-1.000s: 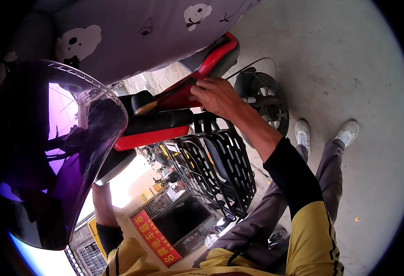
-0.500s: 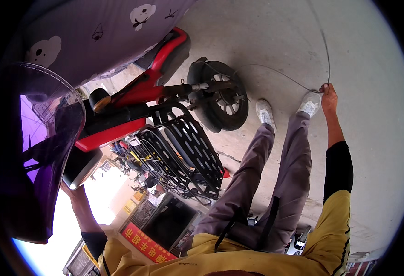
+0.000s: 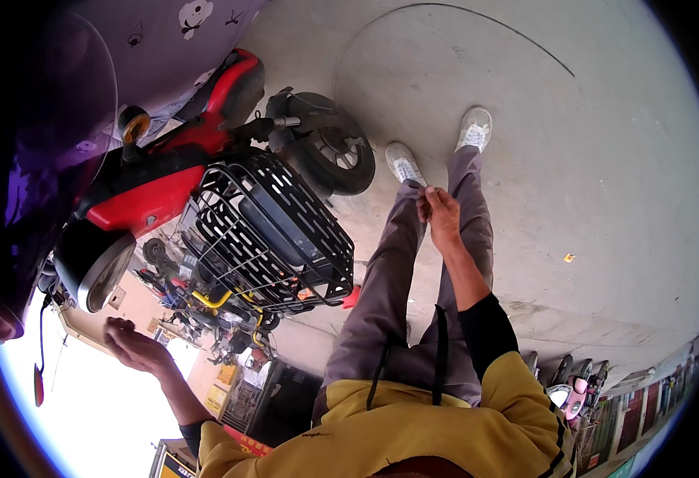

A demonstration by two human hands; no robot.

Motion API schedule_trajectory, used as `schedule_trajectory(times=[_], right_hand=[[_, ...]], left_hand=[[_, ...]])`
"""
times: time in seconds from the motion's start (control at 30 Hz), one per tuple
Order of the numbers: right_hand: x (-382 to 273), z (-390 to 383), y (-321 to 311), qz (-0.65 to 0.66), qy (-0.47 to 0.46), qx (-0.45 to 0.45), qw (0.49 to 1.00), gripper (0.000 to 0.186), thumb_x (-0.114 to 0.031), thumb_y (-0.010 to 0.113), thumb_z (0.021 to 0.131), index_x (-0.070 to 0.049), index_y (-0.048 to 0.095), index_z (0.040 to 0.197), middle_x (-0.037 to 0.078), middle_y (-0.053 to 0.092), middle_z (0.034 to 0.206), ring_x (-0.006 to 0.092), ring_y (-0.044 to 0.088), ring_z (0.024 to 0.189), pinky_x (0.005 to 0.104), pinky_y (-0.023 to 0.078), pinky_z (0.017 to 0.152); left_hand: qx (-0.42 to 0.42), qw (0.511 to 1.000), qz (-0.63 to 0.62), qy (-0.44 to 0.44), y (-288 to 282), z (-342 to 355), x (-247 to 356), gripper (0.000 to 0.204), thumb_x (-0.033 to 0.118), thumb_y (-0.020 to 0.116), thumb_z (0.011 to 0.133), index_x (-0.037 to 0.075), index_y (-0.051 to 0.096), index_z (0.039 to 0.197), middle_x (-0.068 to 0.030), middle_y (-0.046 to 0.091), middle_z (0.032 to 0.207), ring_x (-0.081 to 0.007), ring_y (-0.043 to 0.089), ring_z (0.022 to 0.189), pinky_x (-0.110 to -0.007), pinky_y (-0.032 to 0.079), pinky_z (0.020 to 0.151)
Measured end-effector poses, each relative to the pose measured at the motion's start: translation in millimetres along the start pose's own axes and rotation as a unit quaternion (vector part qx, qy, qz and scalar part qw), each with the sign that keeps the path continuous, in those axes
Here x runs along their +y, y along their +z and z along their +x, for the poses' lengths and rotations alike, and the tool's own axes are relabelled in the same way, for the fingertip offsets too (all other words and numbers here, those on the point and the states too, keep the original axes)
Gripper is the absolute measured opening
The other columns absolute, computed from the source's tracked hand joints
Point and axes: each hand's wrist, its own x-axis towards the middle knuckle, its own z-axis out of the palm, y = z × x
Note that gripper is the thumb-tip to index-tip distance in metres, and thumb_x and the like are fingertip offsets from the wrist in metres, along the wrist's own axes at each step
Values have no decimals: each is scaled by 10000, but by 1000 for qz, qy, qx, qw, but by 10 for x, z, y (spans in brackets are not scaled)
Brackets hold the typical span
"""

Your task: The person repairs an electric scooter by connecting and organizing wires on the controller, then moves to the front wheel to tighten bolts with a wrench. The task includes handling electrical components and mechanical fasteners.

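Note:
A red and black electric scooter point(image 3: 154, 203) stands on my left, with a black wire basket point(image 3: 274, 231) and a round headlight point(image 3: 107, 271). My left hand point(image 3: 134, 348) hangs in the air just below the headlight, apart from it, fingers loosely bent and nothing seen in them. In front of my legs my right hand point(image 3: 443, 215) is raised, thumb and fingers pinched together; whatever is between them is too small to make out. A thin dark cable point(image 3: 493, 22) curves in a wide arc over the floor, from near the scooter's wheel point(image 3: 329, 143) toward the far right.
Purple patterned fabric point(image 3: 154, 36) and a dark clear windshield point(image 3: 63, 103) fill the upper left. Several parked bikes point(image 3: 214, 303) stand beyond the basket. A pink scooter point(image 3: 574, 396) is at the lower right. A small yellow scrap point(image 3: 569, 257) lies on the concrete floor point(image 3: 588, 175).
My right hand has moved left and nearer, from beside my shoe to before my legs. The cable section beside it now lies farther off. My left hand has come away from the headlight.

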Motion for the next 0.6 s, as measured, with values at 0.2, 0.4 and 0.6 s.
schedule_trajectory(times=[0.2,0.4,0.6], right_hand=[[498,-1682,-17,4,51,33,998,306,-280,663,1077,2,682,959,10,568,674,77,487,532,248,356,489],[638,-2985,-501,-60,141,66,986,264,-222,636,1078,0,689,945,11,582,674,73,485,534,242,359,491],[722,-2798,-1207,-136,206,57,967,280,-249,629,1085,-13,705,956,17,602,693,74,489,529,250,358,483]], left_hand=[[-583,807,96,12,-8,-2620,-6,231,68,761,837,34,673,1048,-130,649,1021,-338,613,1001,-445,487,911],[-726,685,48,43,13,-3630,-8,220,60,737,813,81,690,1027,-93,673,985,-331,629,989,-452,499,856],[-883,370,-152,-245,-386,-4036,507,120,160,628,953,87,708,1004,-119,716,966,-310,702,999,-436,549,913]])
